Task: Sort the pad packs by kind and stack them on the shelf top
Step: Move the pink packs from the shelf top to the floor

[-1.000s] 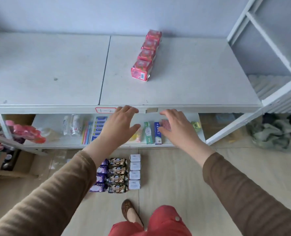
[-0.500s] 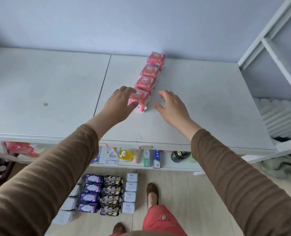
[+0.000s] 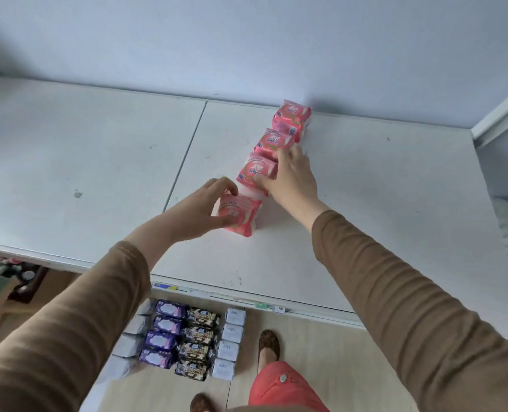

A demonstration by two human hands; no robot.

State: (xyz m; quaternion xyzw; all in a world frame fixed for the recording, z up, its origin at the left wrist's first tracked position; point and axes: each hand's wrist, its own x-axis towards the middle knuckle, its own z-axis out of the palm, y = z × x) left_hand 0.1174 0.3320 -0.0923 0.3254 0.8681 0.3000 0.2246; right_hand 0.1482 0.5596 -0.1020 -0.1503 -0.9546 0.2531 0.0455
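I see four pink pad packs in a row on the white shelf top [image 3: 366, 203], running from near to the far wall. My left hand [image 3: 199, 208] grips the nearest pink pack [image 3: 242, 215], fingers curled round its left side. My right hand [image 3: 291, 176] clasps the second pink pack [image 3: 257, 171]. Purple packs [image 3: 165, 333], dark packs [image 3: 197, 341] and white packs [image 3: 230, 343] lie on the floor [image 3: 321, 367] below.

Pink packs [image 3: 264, 171], white shelf top [image 3: 98, 162], brown sleeves [image 3: 410, 307]

Left hand [image 3: 200, 208] grips the nearest pink pack [image 3: 240, 215]; right hand [image 3: 291, 173] clasps the second pack [image 3: 257, 171], seemingly, on the shelf top [image 3: 366, 203].
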